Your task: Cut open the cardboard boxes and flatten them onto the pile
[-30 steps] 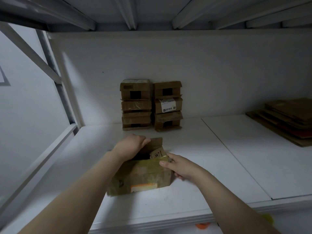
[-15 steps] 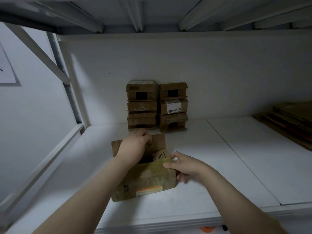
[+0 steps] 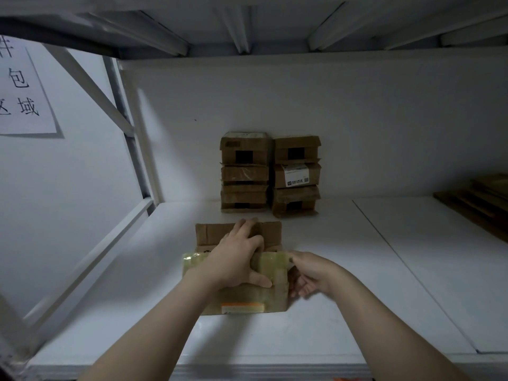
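A taped cardboard box [image 3: 242, 301] lies on the white shelf [image 3: 343, 284] in front of me, its far flaps [image 3: 214, 233] spread open. My left hand [image 3: 239, 257] lies over the box's top, fingers reaching over the far flap and thumb stretched along the taped panel. My right hand [image 3: 308, 273] is at the box's right end, fingers loosely bent beside that edge, with the thumb touching the taped top corner. Two stacks of small closed boxes [image 3: 270, 174] stand against the back wall. A pile of flattened cardboard [image 3: 483, 202] lies at the far right.
A white shelf frame with a diagonal brace [image 3: 93, 86] stands at the left, and a paper sign [image 3: 22, 86] hangs on the left wall. The upper shelf's beams [image 3: 239, 26] run overhead. A seam [image 3: 406, 270] divides the shelf boards.
The box's far flaps have folded outward and the box has sunk flatter under my left hand. My right hand has slid from the taped top edge to the box's right end.
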